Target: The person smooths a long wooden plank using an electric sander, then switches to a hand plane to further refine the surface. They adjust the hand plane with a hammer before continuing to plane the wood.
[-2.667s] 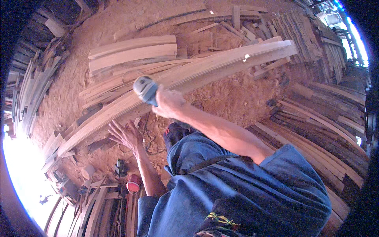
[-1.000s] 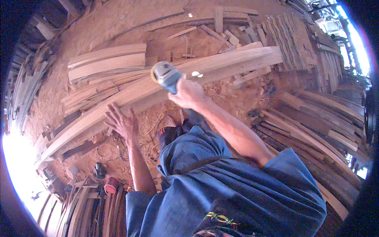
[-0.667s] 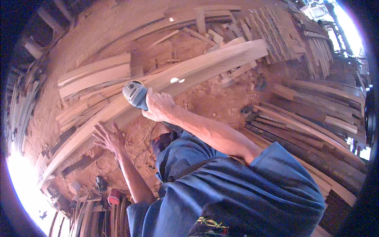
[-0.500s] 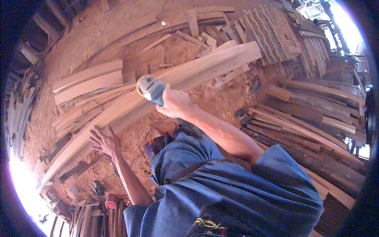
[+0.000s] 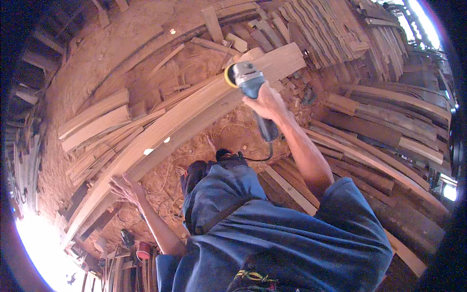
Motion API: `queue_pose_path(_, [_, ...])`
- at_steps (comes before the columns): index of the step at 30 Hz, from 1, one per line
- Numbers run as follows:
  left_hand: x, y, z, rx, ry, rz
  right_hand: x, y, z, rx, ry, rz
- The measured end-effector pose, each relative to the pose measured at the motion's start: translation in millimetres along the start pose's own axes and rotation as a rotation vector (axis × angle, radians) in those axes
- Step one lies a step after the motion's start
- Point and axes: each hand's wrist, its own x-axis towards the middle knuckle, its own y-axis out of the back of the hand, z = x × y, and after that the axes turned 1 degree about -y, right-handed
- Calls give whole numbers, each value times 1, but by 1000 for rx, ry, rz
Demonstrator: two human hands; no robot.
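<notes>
A long, thick wooden beam [image 5: 189,104] runs slantwise from the lower left to the upper right before me. In my right hand [image 5: 268,102] is an angle grinder [image 5: 250,80], blue and silver with a yellow-rimmed disc. Its disc is over the beam's top, toward the far right end; I cannot tell whether it touches. A dark cord trails from the grinder's rear end. My left hand [image 5: 127,189], fingers spread, rests at the near edge of the beam's left part and grips nothing.
Curved boards [image 5: 95,121] lie beyond the beam on the dusty ground. Stacked planks [image 5: 374,131] fill the right side, and wavy-edged slabs [image 5: 323,31] stand far right. Offcuts are scattered behind the beam. A red bucket [image 5: 143,250] sits at lower left, near upright strips of wood.
My right hand has carried the grinder right and farther along the beam. The left hand stays by the beam's left part. The whole view has shifted somewhat.
</notes>
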Motion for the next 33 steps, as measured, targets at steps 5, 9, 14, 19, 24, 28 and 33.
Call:
queue_pose_path(5, [-11,8,17,-1,-65,-2,39,32,62,38,-102,76])
queue_pose_path(9, [-9,13,41,3,-142,-32,68,46,85,67,-146,96])
queue_pose_path(14, [-10,12,57,-26,-202,-15,70,46,75,79,-67,84])
queue_pose_path(19, [-11,12,48,30,-215,0,33,13,20,42,27,30])
queue_pose_path(24, [-4,20,28,32,-111,-22,-13,-36,-57,-13,118,-39])
queue_pose_path(28, [-10,28,1,145,-7,-36,-45,-77,-115,-1,240,-193])
queue_pose_path(33, [-55,42,-38,-229,75,191,-72,-125,-183,363,561,-360])
